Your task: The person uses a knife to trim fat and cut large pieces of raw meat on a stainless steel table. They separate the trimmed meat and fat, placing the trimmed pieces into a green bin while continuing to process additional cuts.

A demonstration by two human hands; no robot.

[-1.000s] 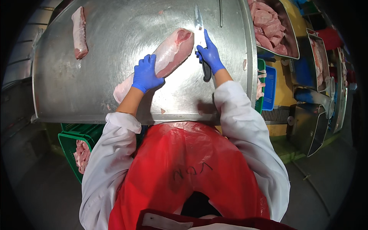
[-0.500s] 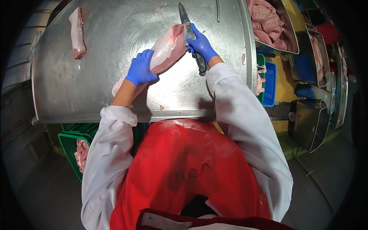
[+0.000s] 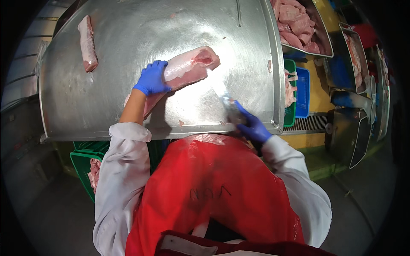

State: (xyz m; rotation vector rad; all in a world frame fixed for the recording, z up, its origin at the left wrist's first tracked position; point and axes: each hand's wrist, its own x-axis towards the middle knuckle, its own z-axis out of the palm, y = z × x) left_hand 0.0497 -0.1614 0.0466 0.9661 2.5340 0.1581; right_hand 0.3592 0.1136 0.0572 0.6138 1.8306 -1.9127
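A long, pale piece of raw meat [image 3: 190, 68] lies slantwise on the metal table [image 3: 128, 38], its red cut end at the upper right. Across its middle, my blue-gloved left hand [image 3: 152, 79] grips it, fingers over the top and thumb along the near side. By the table's front edge, my gloved right hand [image 3: 253, 124] is closed around the handle of a knife [image 3: 222, 91]. The blade points up and left, its tip close to the meat's red end; motion and glare blur it. A narrower strip of meat [image 3: 88, 45] lies apart at the far left.
Right of the table stand a metal bin of meat chunks [image 3: 297, 25], a green crate [image 3: 289, 113] with trimmings and a blue crate [image 3: 303, 91]. Below the table's left front edge is another green crate [image 3: 81, 166] with meat scraps. A thin metal rod [image 3: 238, 13] lies at the back.
My right hand has drawn the knife back toward me, off the meat's end, and the blade now slants left. The meat's far end sits lower and nearer; my left hand still holds it.
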